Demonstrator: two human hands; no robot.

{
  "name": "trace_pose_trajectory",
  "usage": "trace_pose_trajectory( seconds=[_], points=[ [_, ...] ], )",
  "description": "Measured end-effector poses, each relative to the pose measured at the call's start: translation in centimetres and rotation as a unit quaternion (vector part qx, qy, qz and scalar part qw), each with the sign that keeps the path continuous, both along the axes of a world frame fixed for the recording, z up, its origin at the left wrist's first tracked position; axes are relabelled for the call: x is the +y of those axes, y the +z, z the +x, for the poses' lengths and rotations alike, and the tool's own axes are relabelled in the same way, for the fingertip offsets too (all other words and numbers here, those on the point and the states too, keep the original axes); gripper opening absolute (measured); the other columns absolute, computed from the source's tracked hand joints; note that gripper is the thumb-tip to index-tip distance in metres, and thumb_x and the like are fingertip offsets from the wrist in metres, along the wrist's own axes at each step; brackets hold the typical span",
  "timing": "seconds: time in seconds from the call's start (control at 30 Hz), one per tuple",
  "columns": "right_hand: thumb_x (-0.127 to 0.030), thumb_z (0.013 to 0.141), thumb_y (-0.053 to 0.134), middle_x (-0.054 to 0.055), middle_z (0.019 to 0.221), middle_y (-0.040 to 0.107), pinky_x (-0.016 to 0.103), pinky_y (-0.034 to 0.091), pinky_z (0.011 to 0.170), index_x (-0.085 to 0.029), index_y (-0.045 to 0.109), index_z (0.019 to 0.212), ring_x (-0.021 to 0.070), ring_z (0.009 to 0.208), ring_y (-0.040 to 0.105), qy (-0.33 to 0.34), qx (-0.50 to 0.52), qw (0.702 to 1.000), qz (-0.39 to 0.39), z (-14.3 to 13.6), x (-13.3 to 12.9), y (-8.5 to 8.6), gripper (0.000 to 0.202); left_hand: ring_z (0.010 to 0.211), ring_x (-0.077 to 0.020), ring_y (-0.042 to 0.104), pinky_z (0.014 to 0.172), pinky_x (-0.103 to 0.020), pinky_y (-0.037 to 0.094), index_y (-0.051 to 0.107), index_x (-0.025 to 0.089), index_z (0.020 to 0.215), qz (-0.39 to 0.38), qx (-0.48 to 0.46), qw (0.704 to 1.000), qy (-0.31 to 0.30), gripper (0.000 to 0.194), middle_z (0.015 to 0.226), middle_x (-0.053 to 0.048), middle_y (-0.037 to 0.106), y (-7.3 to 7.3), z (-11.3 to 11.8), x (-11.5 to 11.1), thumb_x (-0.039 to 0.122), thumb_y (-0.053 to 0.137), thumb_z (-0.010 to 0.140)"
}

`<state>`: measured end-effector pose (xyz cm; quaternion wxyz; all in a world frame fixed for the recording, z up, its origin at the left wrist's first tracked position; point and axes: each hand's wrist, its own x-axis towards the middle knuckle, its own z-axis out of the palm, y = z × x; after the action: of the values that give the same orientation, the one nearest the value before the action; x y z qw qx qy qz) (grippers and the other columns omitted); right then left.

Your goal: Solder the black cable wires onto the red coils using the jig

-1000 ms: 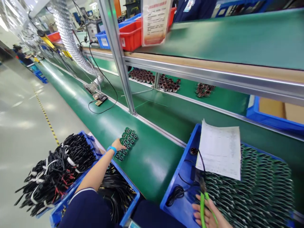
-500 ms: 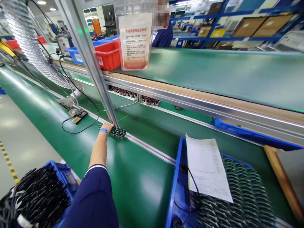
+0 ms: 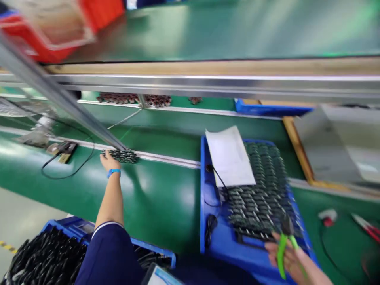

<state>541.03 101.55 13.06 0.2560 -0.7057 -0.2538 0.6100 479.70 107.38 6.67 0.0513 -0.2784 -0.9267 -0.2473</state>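
Note:
My left hand (image 3: pixel 109 161), with a blue band on the wrist, rests at the left end of a small stack of dark green-black parts (image 3: pixel 126 156) beside the foot of a metal post. Its fingers are at the stack, but whether they grip a part is too small to tell. At the lower right, my right hand (image 3: pixel 286 253) holds green-handled pliers (image 3: pixel 282 253), blurred by motion, over the near edge of a blue tray (image 3: pixel 202 221). Rows of similar dark parts (image 3: pixel 258 206) fill much of the tray, partly under a white paper sheet (image 3: pixel 230 158).
A slanted metal post (image 3: pixel 77 107) and an overhead shelf rail (image 3: pixel 190 85) cross the view. Blue bins of black cables (image 3: pixel 50 257) stand at the lower left. A black cable lies near a small device (image 3: pixel 63 152). Red-handled pliers (image 3: pixel 366 227) lie at right.
The view has swung right and down. My right hand with the green-handled pliers has come into view. My left hand remains at the small stack by the post.

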Motion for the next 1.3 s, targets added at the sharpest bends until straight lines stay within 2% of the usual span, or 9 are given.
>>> trace_pose_trajectory(
  seconds=[0.1, 0.23, 0.33, 0.47, 0.57, 0.67, 0.97, 1.17, 1.3],
  points=[
    [-0.069, 0.053, 0.065, 0.007, 0.083, 0.066, 0.029, 0.052, 0.063, -0.020, 0.056, 0.102, 0.0180, 0.066, 0.060, -0.091, -0.002, 0.992, 0.088, 1.7, 0.0, 0.4, 0.070, 0.130, -0.0332, 0.025, 0.106, -0.054, 0.019, 0.030, 0.002, 0.129, 0.071, -0.001, 0.997, -0.036, 0.051, 0.133, -0.026, 0.031, -0.5, 7.4, -0.4, 0.008, 0.042, 0.080],
    [-0.054, 0.070, 0.060, 0.004, 0.076, 0.065, 0.024, 0.049, 0.053, -0.020, 0.057, 0.098, 0.0136, 0.059, 0.058, -0.217, 0.037, 0.970, 0.107, 4.3, -0.4, 0.3, 0.044, 0.110, -0.0280, 0.047, 0.093, -0.050, 0.036, 0.046, 0.012, 0.112, 0.131, -0.041, 0.963, -0.230, 0.031, 0.107, -0.016, 0.052, -1.5, 22.4, -3.3, 0.025, 0.044, 0.084],
    [-0.045, 0.083, 0.046, 0.003, 0.072, 0.063, 0.024, 0.049, 0.050, -0.020, 0.055, 0.097, 0.0132, 0.055, 0.057, -0.270, 0.054, 0.957, 0.094, 6.1, -1.3, -0.3, 0.030, 0.090, -0.0222, 0.057, 0.086, -0.042, 0.043, 0.057, 0.018, 0.091, 0.117, -0.094, 0.879, -0.453, 0.014, 0.088, -0.010, 0.061, -1.1, 33.7, -5.6, 0.028, 0.050, 0.083],
    [-0.040, 0.090, 0.030, 0.005, 0.071, 0.062, 0.026, 0.051, 0.052, -0.020, 0.051, 0.095, 0.0136, 0.055, 0.058, -0.329, 0.085, 0.938, 0.064, 9.0, -2.5, -1.2, 0.030, 0.085, -0.0142, 0.061, 0.083, -0.030, 0.048, 0.063, 0.024, 0.091, 0.030, -0.172, 0.687, -0.705, 0.012, 0.087, -0.002, 0.066, 0.0, 45.7, -6.7, 0.028, 0.054, 0.084],
    [-0.041, 0.091, 0.025, 0.004, 0.068, 0.060, 0.031, 0.052, 0.053, -0.020, 0.048, 0.091, 0.0151, 0.055, 0.059, -0.376, 0.102, 0.920, 0.037, 11.4, -3.4, -2.0, 0.031, 0.091, -0.0144, 0.059, 0.084, -0.034, 0.049, 0.061, 0.020, 0.099, -0.051, -0.214, 0.592, -0.776, 0.018, 0.101, -0.005, 0.064, -0.4, 52.6, -6.6, 0.029, 0.049, 0.089],
    [-0.041, 0.090, 0.023, 0.004, 0.068, 0.058, 0.035, 0.053, 0.056, -0.020, 0.045, 0.089, 0.0158, 0.056, 0.059, -0.415, 0.109, 0.903, 0.024, 13.7, -4.4, -2.3, 0.030, 0.098, -0.0174, 0.057, 0.086, -0.039, 0.048, 0.058, 0.017, 0.105, -0.119, -0.250, 0.581, -0.765, 0.023, 0.112, -0.009, 0.058, -1.9, 58.0, -6.0, 0.030, 0.050, 0.089],
    [-0.050, 0.083, 0.037, 0.005, 0.075, 0.059, 0.035, 0.054, 0.061, -0.021, 0.046, 0.093, 0.0159, 0.060, 0.058, -0.406, 0.113, 0.905, 0.055, 16.8, -8.0, -1.4, 0.032, 0.104, -0.0206, 0.054, 0.090, -0.042, 0.046, 0.059, 0.017, 0.104, -0.151, -0.460, 0.647, -0.589, 0.025, 0.114, -0.008, 0.057, -3.9, 64.2, -4.8, 0.033, 0.052, 0.087],
    [-0.057, 0.074, 0.055, 0.004, 0.083, 0.063, 0.027, 0.051, 0.063, -0.022, 0.050, 0.104, 0.0142, 0.067, 0.058, -0.324, 0.078, 0.939, 0.089, 17.7, -8.9, -0.2, 0.047, 0.097, -0.0200, 0.057, 0.092, -0.042, 0.043, 0.063, 0.016, 0.077, -0.076, -0.630, 0.634, -0.442, 0.018, 0.090, -0.008, 0.064, 0.1, 62.6, -5.5, 0.034, 0.065, 0.076],
    [-0.055, 0.068, 0.064, 0.006, 0.088, 0.064, 0.026, 0.049, 0.071, -0.017, 0.057, 0.107, 0.0138, 0.070, 0.056, -0.125, 0.059, 0.985, 0.100, 16.1, -7.9, 1.9, 0.056, 0.076, -0.0178, 0.062, 0.080, -0.038, 0.049, 0.062, 0.015, 0.075, -0.025, -0.731, 0.601, -0.321, 0.029, 0.077, -0.006, 0.064, 4.7, 59.7, -5.4, 0.041, 0.072, 0.066]
  ],
)
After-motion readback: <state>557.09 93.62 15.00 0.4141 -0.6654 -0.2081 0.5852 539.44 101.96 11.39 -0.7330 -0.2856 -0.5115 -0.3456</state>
